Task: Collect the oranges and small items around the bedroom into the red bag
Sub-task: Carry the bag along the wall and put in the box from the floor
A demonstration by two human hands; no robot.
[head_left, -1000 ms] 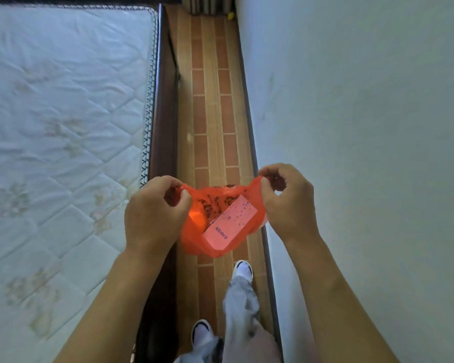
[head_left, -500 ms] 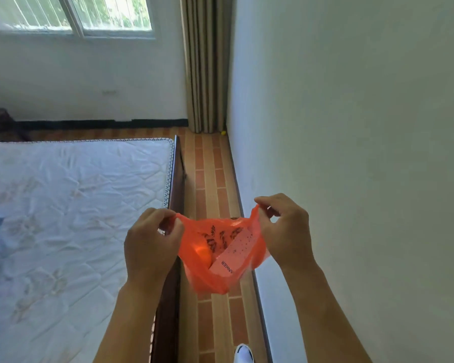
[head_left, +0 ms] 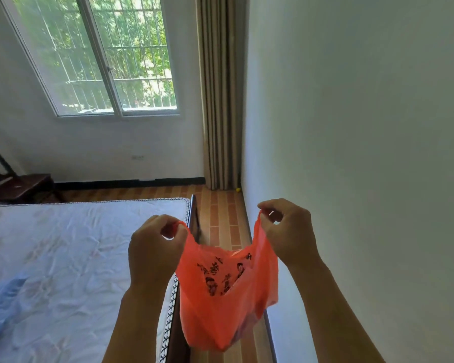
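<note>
Thin glossy plastic red bag [head_left: 228,292], quilted cloth mattress [head_left: 71,258], matt painted wall [head_left: 364,127]

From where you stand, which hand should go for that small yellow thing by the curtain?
Probably the right hand: the yellow item lies ahead along the right-hand wall, and the left hand can keep the red bag.

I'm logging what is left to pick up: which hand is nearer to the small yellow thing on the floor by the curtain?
Right. The right hand holds its bag handle by the wall, nearly below the small yellow thing; the left hand is farther, over the bed edge.
</note>
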